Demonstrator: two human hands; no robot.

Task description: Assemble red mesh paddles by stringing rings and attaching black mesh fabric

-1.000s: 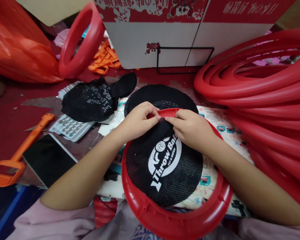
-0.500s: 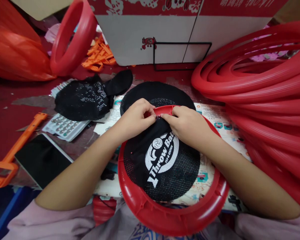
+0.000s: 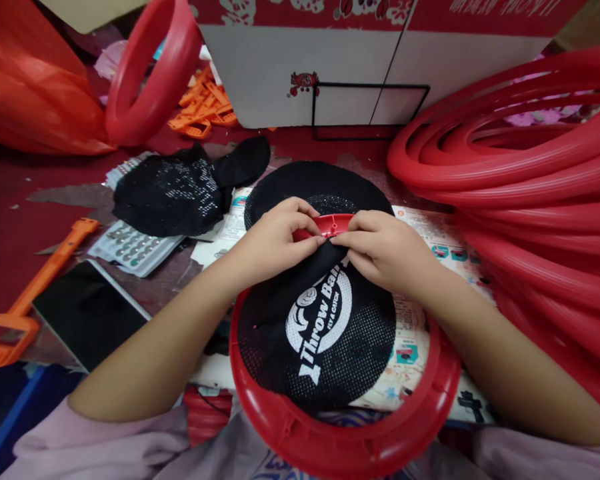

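A red plastic ring (image 3: 365, 445) lies with its hollow, pegged side up, its near edge by my lap. Across it is spread a round black mesh net (image 3: 350, 347) printed with white "Throw Ball" lettering. At the ring's far side, my left hand (image 3: 290, 233) pinches the net's edge between thumb and fingers. Close beside it, my right hand (image 3: 380, 250) pinches the same edge, fingertips almost meeting the left ones. Just beyond the hands lies another black mesh piece (image 3: 320, 177). The ring's far inner wall and a small peg show between my hands.
Red rings (image 3: 530, 173) are stacked high at right. Left are a crumpled black mesh (image 3: 170, 193), a tray of round metal pieces (image 3: 135, 247), a dark tablet-like slab (image 3: 87, 313) and an orange handled tool (image 3: 45, 280). A white-and-red carton (image 3: 355, 60) with a black wire frame stands behind.
Both hands have shifted slightly right along the far rim, keeping their pinch on the net. The net's upper part is now more folded, and its print has slid a little toward me.
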